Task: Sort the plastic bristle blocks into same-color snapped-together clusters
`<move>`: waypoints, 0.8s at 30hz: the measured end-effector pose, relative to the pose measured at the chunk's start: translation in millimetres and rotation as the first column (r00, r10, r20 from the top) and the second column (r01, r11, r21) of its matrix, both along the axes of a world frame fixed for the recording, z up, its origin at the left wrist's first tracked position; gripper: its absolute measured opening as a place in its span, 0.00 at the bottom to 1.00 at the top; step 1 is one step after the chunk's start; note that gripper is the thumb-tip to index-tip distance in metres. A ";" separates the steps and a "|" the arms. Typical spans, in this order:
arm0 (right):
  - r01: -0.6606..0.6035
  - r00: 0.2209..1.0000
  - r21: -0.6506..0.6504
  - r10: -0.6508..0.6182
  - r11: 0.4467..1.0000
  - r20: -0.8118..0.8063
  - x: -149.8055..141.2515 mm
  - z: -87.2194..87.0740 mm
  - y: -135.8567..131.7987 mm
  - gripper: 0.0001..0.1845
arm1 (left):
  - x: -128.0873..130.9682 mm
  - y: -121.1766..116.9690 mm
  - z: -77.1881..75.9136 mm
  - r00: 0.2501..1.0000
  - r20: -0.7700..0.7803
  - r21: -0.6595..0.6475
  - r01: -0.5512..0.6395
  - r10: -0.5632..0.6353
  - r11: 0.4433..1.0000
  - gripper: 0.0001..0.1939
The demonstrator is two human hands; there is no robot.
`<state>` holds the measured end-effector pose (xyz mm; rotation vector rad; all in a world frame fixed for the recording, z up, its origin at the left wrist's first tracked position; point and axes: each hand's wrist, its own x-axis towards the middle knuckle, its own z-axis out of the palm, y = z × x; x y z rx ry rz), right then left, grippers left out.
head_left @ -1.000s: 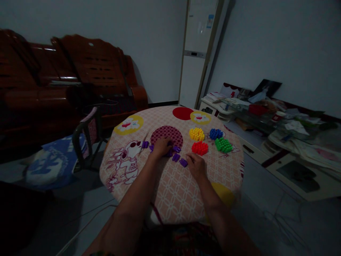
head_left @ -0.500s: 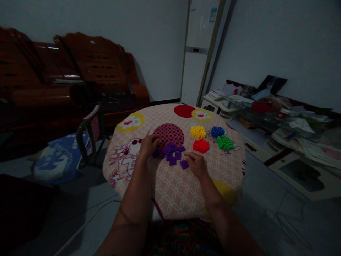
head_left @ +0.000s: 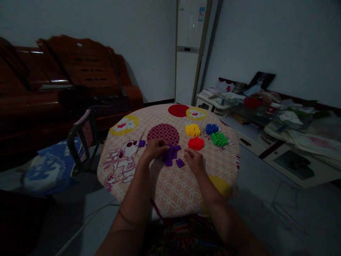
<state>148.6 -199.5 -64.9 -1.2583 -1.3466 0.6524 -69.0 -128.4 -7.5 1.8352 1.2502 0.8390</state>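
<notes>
Several small purple plastic pieces [head_left: 172,153] lie bunched on the cloth-covered table between my hands. One purple piece [head_left: 179,163] lies a little apart, near my right fingertips, and another purple piece [head_left: 141,143] is off to the left. My left hand [head_left: 156,148] is at the left side of the bunch, thumb and fingers curled together against it; whatever they grip is hidden. Just right of the pieces, my right hand [head_left: 194,160] rests with thumb and fingertips pinched together; I cannot make out anything between them.
Beyond my right hand sit a red cluster [head_left: 196,143], a yellow cluster [head_left: 192,130], a blue cluster [head_left: 212,128] and a green cluster [head_left: 219,139] of plastic pieces. A chair [head_left: 82,142] stands left of the table [head_left: 176,192]. A cluttered cabinet [head_left: 287,163] is at the right.
My left hand drew back left from over the pieces, then came in right against them, and the purple pieces are bunched closer together. My right hand stays pinched beside them. The view shifted slightly.
</notes>
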 end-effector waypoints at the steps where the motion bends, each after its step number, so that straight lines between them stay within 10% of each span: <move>1: 0.003 0.999 -0.015 -0.003 1.000 -0.035 0.2 0.0 0.5 0.16 | 6.7 -2.2 -0.8 0.995 0.095 -0.012 0.025 -0.023 1.000 0.12; 12: 0.133 0.966 -0.102 -0.152 0.986 -0.208 26.6 3.4 -15.1 0.17 | 76.7 -19.9 -19.3 0.911 0.347 -0.018 0.244 -0.222 0.970 0.11; 17: 0.439 0.833 0.083 -0.439 0.895 0.337 59.0 14.6 -28.3 0.12 | 52.4 -10.9 -14.7 0.966 0.258 0.084 -0.054 0.031 0.995 0.09; 24: 0.471 0.597 0.099 -0.399 0.876 0.696 66.0 4.6 -29.9 0.11 | 25.1 -4.5 -15.3 0.924 0.038 0.289 -0.374 0.380 0.881 0.08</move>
